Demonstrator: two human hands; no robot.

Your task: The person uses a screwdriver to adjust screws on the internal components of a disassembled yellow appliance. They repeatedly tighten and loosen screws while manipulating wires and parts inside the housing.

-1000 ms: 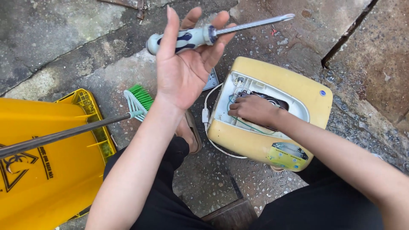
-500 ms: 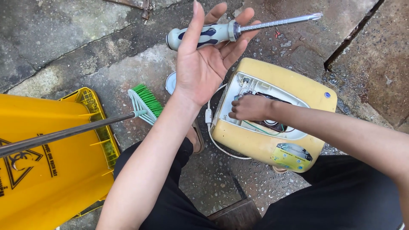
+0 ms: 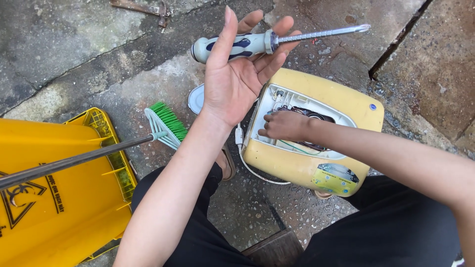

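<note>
L hand: our left hand (image 3: 237, 81) is up, palm open twd us, fingers (image 3: 225, 39) spread and mostly straight; the screwdriver (image 3: 277, 40) lies across the fingertips, propped not clamped. So fingers are released, w/ the tool just resting on them.
R hand: our right hand (image 3: 283, 125) is down inside the opened housing, fingers curled in at the left end of the cavity. We can't tell if they pinch anything; whatever's there is too small to make out.
Screwdriver: grey-white handle w/ blue inserts at left, bare steel shaft pointing right, tip out over the stone floor (image 3: 74, 44). We judge it stiff, light-ish, handle-heavy; the rubbery inserts look like the place to grip, the shaft is smooth & likely slick.
Appliance: pale yellow plastic casing (image 3: 346, 106), front cover off, sitting on the floor betw. our knees; wiring and a dark round part show inside, white cord (image 3: 257, 170) trails out at left. We judge it rigid shell, moderate weight, best held by the outer rim, innards and thin wires look fragile.
Nearby: green-bristled brush (image 3: 168, 123) on a metal pole, yellow bin (image 3: 64, 198) at left, sandal (image 3: 227, 163) under our left forearm.
Floor: looks damp, so things set down may slide.
</note>
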